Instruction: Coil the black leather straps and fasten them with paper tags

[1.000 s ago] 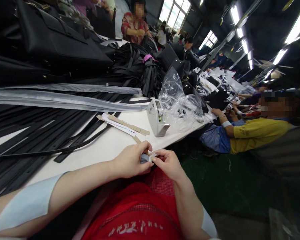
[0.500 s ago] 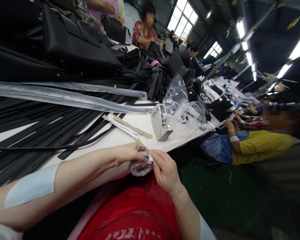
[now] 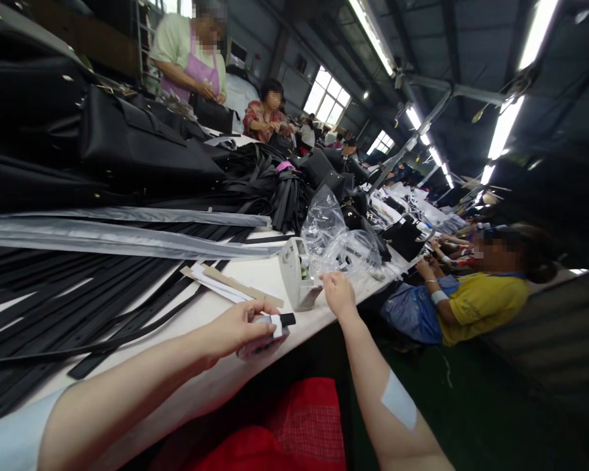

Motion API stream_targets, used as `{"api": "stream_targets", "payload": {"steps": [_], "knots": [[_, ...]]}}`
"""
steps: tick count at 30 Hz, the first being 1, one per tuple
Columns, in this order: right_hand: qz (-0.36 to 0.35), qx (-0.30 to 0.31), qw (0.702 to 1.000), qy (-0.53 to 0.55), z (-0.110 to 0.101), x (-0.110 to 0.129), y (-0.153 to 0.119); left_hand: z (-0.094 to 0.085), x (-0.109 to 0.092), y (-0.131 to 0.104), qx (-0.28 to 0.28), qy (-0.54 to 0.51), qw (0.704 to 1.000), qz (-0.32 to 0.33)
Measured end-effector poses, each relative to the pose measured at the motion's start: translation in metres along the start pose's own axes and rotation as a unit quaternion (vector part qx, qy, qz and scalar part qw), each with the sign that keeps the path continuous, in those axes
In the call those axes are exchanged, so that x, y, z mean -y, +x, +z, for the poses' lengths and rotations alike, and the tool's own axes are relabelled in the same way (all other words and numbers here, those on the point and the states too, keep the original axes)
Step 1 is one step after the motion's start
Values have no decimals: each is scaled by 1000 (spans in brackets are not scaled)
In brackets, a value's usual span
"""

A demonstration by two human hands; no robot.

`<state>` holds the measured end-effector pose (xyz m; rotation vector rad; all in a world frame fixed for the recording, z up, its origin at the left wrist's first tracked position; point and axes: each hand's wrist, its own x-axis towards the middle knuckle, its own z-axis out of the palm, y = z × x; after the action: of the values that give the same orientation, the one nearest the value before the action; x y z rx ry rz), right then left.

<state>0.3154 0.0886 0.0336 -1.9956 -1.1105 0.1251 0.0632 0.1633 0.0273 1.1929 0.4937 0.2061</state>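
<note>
My left hand is closed around a small rounded bundle in clear plastic, held over the table's front edge. A flat black end sticks out of it, with a white band around it beside my fingers. What lies inside the plastic is hard to make out. My right hand reaches to the front of a pale grey tape dispenser. Its thumb and fingertips are pinched at the dispenser's edge; anything between them is too small to see.
Paper strips lie left of the dispenser. Long black straps and grey strips cover the left. Black bags are piled behind. A clear plastic bag sits behind the dispenser. A person in yellow sits at the right.
My right hand has left the bundle and moved forward and right to the tape dispenser. My left hand keeps the bundle, now turned so its black end shows. The view has tilted upward.
</note>
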Motion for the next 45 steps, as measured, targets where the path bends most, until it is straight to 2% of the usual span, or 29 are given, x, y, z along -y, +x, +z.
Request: {"api": "stream_targets", "payload": {"steps": [2,5,9,12,15,18,22,27,32,35,39,45], "knots": [[36,50,998,20,6,-10,21,0,2,1,0,5,1000,3],[44,72,995,57,13,-17,25,-3,9,5,7,17,1000,13],[36,33,996,81,6,-17,-1,-7,16,10,-2,20,999,27],[62,5,994,90,0,-22,-26,-7,15,10,-9,19,999,35],[116,17,986,121,5,-30,-39,-6,11,8,-3,23,999,43],[154,42,975,157,11,-33,-39,-5,9,7,-8,23,998,62],[158,51,969,183,8,-19,-47,-4,8,6,-43,46,993,99],[129,89,965,211,-2,14,-75,-3,6,5,-85,92,984,123],[130,151,926,321,-5,46,-97,-3,9,5,-78,125,980,137],[128,196,913,334,0,60,-107,-3,11,5,-75,157,970,167],[143,228,905,329,14,63,-112,-2,13,3,-81,198,958,191],[171,245,893,335,31,51,-107,1,12,2,-98,227,947,204]]}}
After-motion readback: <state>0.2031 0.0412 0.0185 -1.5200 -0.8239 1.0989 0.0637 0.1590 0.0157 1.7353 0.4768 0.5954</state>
